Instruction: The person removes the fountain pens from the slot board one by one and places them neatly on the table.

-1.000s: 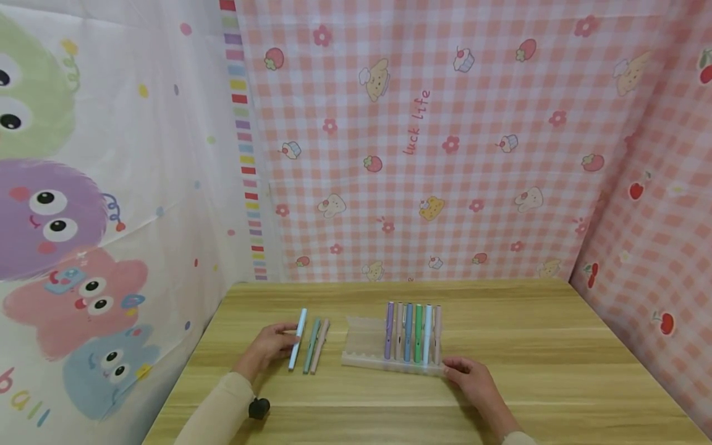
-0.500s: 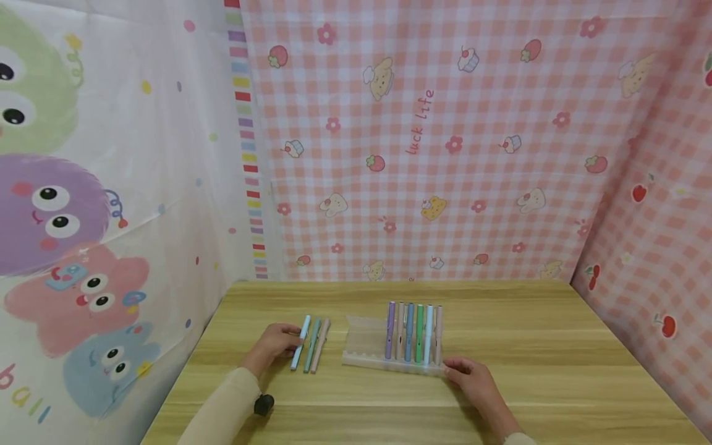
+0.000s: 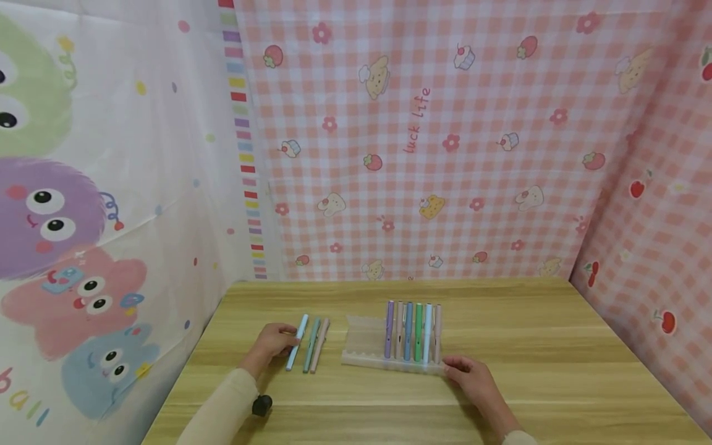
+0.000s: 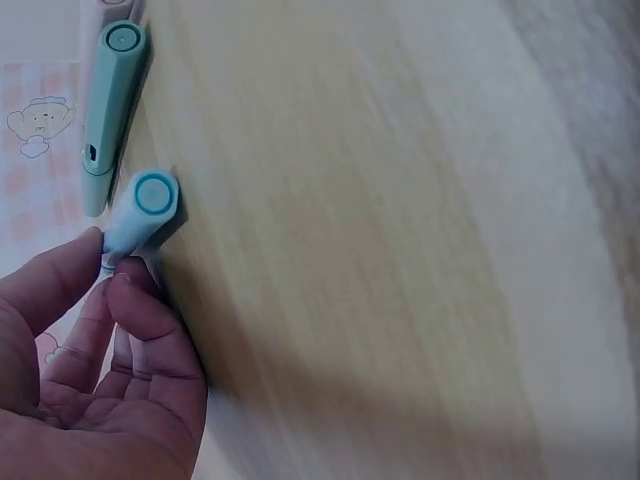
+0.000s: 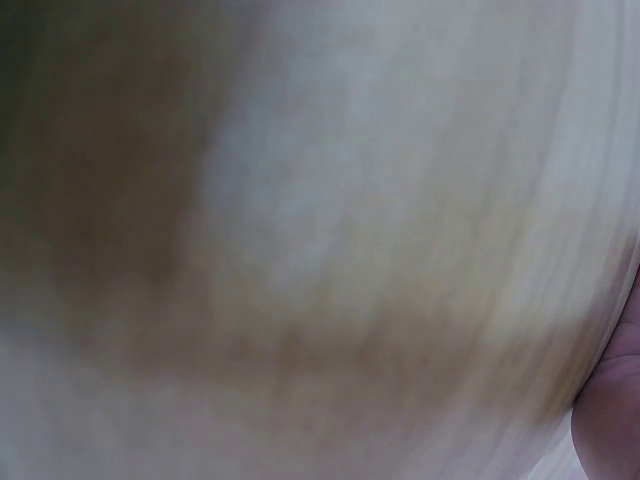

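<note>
Left hand [image 3: 275,341]: thumb and fingers pinch light-blue pen [image 3: 301,327] | pen: at hand's right, left of green pen [image 3: 311,345]; long axis away from person, far end leaning right | pen case [image 3: 364,339]: farther right | right hand [image 3: 473,380]: at case's right end, grip unclear

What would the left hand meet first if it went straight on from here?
Past the light blue pen it pinches, the left hand would likely meet the loose green pen first, though depth is unclear.
</note>
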A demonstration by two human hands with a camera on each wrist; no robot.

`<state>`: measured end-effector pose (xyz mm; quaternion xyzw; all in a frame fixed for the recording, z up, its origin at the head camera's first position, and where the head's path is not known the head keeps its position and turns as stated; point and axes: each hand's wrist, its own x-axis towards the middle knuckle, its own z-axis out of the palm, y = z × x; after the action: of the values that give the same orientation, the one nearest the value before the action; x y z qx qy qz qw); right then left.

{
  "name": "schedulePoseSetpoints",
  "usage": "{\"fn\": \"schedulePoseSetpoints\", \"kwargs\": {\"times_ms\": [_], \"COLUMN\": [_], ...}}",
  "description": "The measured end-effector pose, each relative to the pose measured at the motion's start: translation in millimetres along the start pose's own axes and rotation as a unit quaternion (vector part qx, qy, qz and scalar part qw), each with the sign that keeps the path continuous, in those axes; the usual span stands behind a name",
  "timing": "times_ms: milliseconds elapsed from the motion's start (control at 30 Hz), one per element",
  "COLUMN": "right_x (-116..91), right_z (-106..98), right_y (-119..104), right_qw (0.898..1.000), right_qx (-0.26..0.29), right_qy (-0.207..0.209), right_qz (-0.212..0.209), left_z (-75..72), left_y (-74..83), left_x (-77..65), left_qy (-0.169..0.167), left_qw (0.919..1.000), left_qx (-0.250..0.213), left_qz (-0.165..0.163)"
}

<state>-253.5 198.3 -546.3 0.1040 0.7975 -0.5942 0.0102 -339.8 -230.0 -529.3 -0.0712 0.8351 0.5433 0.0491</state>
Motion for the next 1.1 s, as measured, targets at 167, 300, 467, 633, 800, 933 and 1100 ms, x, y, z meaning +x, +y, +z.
{"fn": "schedulePoseSetpoints", "kwargs": {"times_ms": [167, 300, 467, 633, 800, 933, 1100], "right_x": [0, 1, 0, 0, 1, 1, 1], "right_z": [0, 1, 0, 1, 4, 2, -2], "right_y": [0, 1, 1, 1, 2, 4, 5], "right_qw": [1.000, 1.000, 1.000, 1.000, 0.999, 0.999, 0.999], "right_qx": [-0.002, -0.001, 0.003, -0.003, -0.006, -0.006, -0.013], "right_qy": [-0.002, -0.001, -0.001, 0.001, 0.000, -0.005, -0.006], "right_qz": [-0.008, -0.009, -0.009, -0.021, -0.034, -0.039, -0.044], "left_z": [-0.5, -0.7, -0.4, 2.4, 0.5, -2.8, -3.3], "left_y": [-1.2, 0.6, 2.8, 4.6, 1.9, 4.3, 16.2], "left_x": [1.0, -0.4, -2.6, -3.8, -5.0, -5.2, -4.1], "left_qy": [-0.003, -0.006, -0.014, -0.021, -0.010, -0.003, -0.016], "left_qw": [0.9999, 1.0000, 0.9998, 0.9997, 0.9998, 0.9998, 0.9990], "left_qx": [-0.012, -0.004, 0.006, 0.008, 0.009, 0.004, -0.031], "left_qz": [0.003, 0.007, 0.013, 0.013, 0.015, 0.017, 0.030]}}
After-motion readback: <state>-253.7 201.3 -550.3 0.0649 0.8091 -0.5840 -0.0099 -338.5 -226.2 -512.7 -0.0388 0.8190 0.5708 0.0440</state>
